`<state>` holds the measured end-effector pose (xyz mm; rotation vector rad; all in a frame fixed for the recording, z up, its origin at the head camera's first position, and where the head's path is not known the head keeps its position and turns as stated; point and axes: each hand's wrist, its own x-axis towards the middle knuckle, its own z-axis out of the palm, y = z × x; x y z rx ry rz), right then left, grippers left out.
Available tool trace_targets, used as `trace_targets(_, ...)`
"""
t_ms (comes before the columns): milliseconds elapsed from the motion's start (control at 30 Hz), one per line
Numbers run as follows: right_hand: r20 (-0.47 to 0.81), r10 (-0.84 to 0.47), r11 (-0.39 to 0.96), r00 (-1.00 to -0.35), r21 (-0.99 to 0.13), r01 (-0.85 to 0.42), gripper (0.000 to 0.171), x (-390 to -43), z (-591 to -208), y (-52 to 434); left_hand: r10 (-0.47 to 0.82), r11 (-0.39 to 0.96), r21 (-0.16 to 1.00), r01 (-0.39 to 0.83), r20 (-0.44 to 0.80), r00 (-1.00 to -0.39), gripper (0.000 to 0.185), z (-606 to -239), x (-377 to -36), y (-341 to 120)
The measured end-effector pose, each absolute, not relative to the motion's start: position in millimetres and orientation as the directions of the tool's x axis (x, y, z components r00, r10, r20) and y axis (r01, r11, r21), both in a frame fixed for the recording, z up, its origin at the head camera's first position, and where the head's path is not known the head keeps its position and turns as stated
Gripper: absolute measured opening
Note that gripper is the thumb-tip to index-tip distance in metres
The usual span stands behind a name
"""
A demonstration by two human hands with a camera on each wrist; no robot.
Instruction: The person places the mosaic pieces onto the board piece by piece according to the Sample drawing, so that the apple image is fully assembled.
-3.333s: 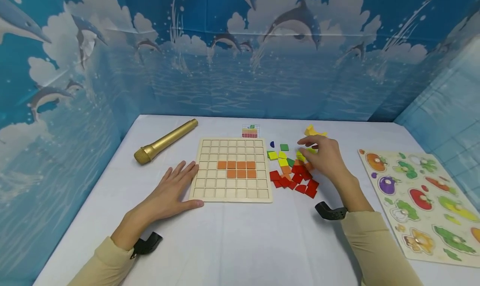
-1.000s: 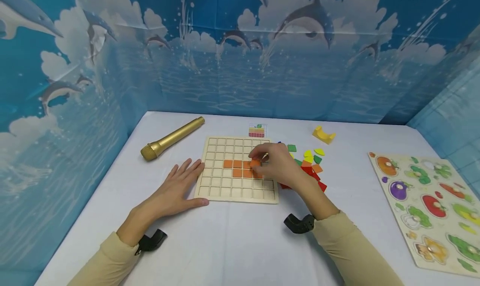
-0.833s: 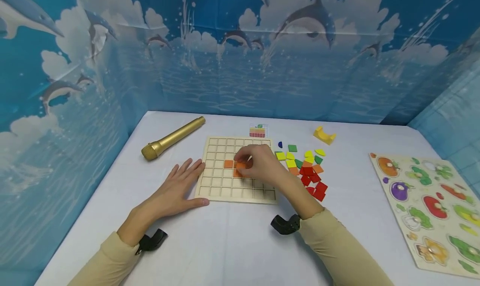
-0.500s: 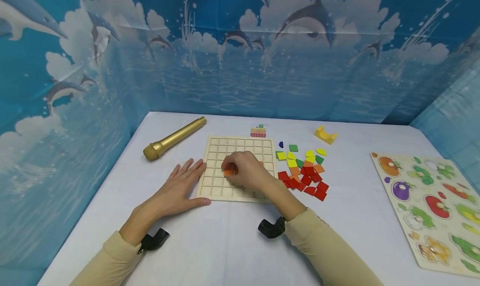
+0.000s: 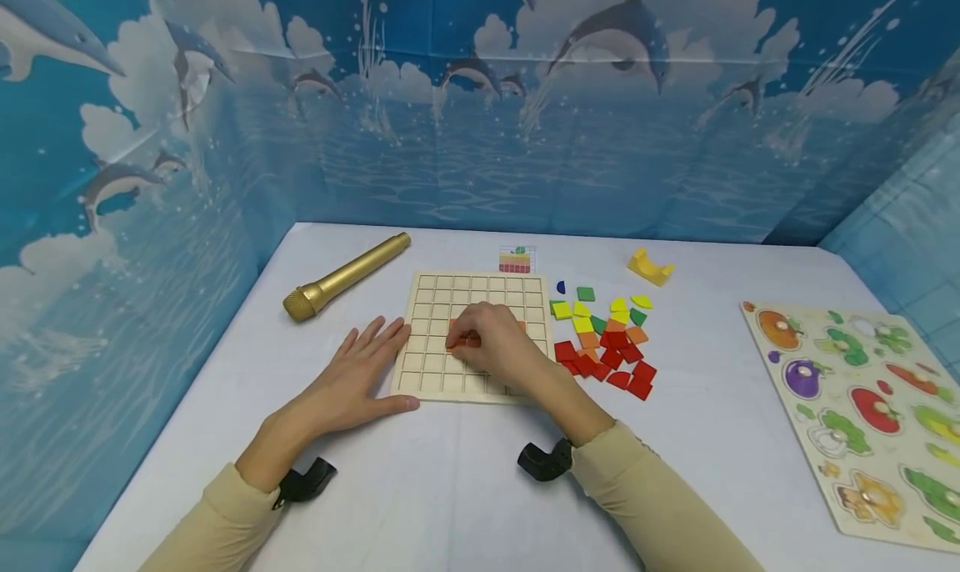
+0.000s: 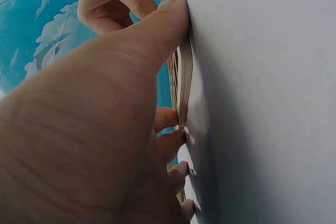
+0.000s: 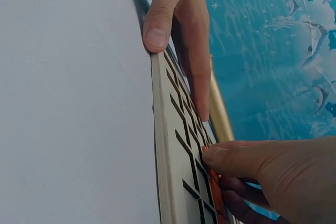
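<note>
A wooden grid board lies on the white table. My left hand rests along its left edge, fingers spread, thumb at the front left corner. My right hand is over the middle of the board, pinching an orange square tile at the left end of the lower orange row. More orange tiles sit in the grid, mostly hidden under that hand in the head view. Right of the board lies a loose pile of red tiles, with yellow tiles and several green and orange ones.
A gold microphone lies at the back left. Behind the board is a small picture card. A yellow curved block stands at the back right, and a vegetable puzzle board lies far right. Dolphin-print curtains enclose the table.
The right hand has come from the tile pile onto the board and moved left along the orange rows to the lower row's left end. The left hand stays at the board's edge.
</note>
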<state>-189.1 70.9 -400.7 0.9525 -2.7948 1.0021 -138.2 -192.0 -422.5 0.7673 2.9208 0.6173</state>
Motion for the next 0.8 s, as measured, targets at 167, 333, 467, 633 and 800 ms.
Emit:
trace_targets(167, 0.233, -0.503, 0.642, -0.832, -0.543, -0.541, 0.018, -188, -401, 76, 0.486, 0.794, 0.394, 0.463, 0.047, -0.873, 0.104, -422, -138, -191)
trace_targets(333, 0.259, -0.45, 0.675, -0.855, -0.528, -0.515, 0.018, -189, -401, 83, 0.483, 0.799, 0.387, 0.46, 0.041, -0.874, 0.105, -423, -138, -191)
trace_targets(467, 0.26, -0.437, 0.693, -0.861, -0.513, -0.506, 0.01, -191, -402, 88, 0.481, 0.804, 0.379, 0.458, 0.04, -0.876, 0.105, -423, -137, -191)
trace_targets(633, 0.243, -0.472, 0.664, -0.847, -0.534, -0.523, 0.007, -191, -402, 93, 0.474, 0.804, 0.386, 0.453, 0.045, -0.879, 0.105, -423, -136, -192)
trace_targets(800, 0.24, -0.466, 0.651, -0.852, -0.559, -0.513, 0.011, -192, -398, 107, 0.47, 0.807, 0.389, 0.444, 0.031, -0.882, 0.106, -422, -136, -191)
